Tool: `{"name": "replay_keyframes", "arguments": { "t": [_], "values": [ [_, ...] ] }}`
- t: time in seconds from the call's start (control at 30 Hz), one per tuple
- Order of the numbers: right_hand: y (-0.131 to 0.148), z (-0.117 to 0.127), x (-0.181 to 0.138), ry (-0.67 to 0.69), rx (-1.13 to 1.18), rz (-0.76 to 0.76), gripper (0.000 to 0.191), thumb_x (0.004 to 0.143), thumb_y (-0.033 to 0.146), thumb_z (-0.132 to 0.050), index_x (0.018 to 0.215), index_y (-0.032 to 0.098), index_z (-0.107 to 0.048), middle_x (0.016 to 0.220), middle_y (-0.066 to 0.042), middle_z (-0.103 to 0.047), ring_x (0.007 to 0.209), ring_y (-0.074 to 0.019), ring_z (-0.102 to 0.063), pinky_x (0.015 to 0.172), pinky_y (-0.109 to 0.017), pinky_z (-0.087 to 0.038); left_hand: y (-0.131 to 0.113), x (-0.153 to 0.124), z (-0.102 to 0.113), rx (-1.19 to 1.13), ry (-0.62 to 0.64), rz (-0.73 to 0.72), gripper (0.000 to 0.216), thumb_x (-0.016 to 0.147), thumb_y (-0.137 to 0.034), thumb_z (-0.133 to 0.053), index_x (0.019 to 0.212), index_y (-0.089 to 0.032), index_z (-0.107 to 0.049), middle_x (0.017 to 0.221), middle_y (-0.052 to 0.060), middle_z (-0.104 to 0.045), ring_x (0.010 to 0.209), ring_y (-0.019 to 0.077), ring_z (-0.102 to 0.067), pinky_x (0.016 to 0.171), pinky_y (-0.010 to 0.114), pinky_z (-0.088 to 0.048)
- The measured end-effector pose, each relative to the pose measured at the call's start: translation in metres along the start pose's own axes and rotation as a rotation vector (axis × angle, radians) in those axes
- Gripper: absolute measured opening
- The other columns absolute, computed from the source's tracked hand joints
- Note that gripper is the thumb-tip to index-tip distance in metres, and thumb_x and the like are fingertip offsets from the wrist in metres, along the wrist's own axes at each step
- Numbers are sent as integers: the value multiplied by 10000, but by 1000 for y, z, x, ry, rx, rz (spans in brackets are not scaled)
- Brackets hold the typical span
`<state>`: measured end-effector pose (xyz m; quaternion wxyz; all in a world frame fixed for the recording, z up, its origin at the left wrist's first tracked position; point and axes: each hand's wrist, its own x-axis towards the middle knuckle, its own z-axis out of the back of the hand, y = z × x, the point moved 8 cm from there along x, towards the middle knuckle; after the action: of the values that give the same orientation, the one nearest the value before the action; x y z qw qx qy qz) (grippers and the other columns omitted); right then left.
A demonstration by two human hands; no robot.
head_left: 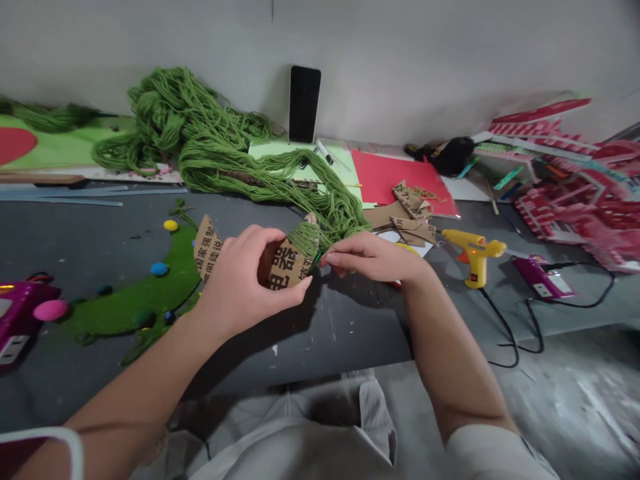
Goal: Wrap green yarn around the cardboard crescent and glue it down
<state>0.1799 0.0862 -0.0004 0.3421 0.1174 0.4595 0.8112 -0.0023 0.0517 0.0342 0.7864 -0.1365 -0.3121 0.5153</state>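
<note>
The printed cardboard [287,264] sits clamped in my left hand [244,273], long axis roughly sideways, its end wrapped in green yarn [304,235] pointing right and away from me; thumb lowermost, fingers arched over, while my right hand [370,257], back upward, pinches yarn there
</note>
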Motion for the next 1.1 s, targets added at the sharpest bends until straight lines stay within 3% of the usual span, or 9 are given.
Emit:
{"name": "replay_keyframes", "arguments": {
  "t": [0.1,0.2,0.37,0.47,0.57,0.77,0.93,1.1],
  "values": [
    [-11,-5,-2,113,223,30,429,1007,454,-584,1126,86,-767,713,-34,-681,637,-99,-564,621,-208,-433,-4,-1,5,-121,-28,-27,498,731,-441,-795,1131,-224,-592,927,-3,-615,704,139,-567,623,273,-446],
    [-19,-10,-3,192,449,82,442,957,452,-671,1163,73,-768,707,-44,-681,633,-99,-575,608,-212,-433,-7,-2,11,-215,-57,-40,478,723,-410,-807,1112,-220,-605,949,-3,-626,727,132,-579,597,244,-453],
    [-32,-5,6,59,647,111,467,970,501,-637,974,65,-804,606,-13,-591,529,-59,-416,530,-209,-332,-7,-2,14,-318,-66,-54,472,736,-369,-806,1135,-221,-601,984,-1,-645,795,145,-620,655,244,-495],
    [-32,-10,11,82,570,66,452,964,492,-648,907,68,-794,582,10,-547,532,-59,-394,543,-218,-321,-13,-2,11,-331,-14,-145,516,710,-362,-822,1147,-213,-590,1014,15,-651,842,163,-632,726,273,-512],
    [-28,-13,13,110,442,18,465,909,521,-701,796,75,-765,562,27,-512,551,-69,-416,565,-225,-352,-24,-6,-2,-328,145,-284,552,704,-364,-826,1174,-214,-578,1062,33,-668,931,190,-647,842,316,-508],
    [-15,2,12,-37,223,0,368,898,457,-709,931,104,-805,750,-38,-713,665,-106,-550,642,-233,-436,-31,-20,-30,-127,417,-450,522,768,-429,-758,1199,-195,-579,1098,62,-692,1005,245,-668,888,396,-446],
    [7,7,5,-193,66,57,319,914,405,-700,884,105,-807,748,-50,-736,659,-112,-572,623,-222,-445,-19,-16,-42,56,458,-357,475,791,-459,-729,1150,-166,-622,1045,65,-693,951,263,-673,823,406,-439],
    [25,7,0,-384,-8,78,278,925,375,-691,885,125,-806,773,-52,-754,671,-119,-603,632,-222,-448,-1,-3,-32,56,353,-64,406,789,-511,-723,1023,-190,-641,881,29,-664,785,233,-637,723,376,-460]
  ]
}}
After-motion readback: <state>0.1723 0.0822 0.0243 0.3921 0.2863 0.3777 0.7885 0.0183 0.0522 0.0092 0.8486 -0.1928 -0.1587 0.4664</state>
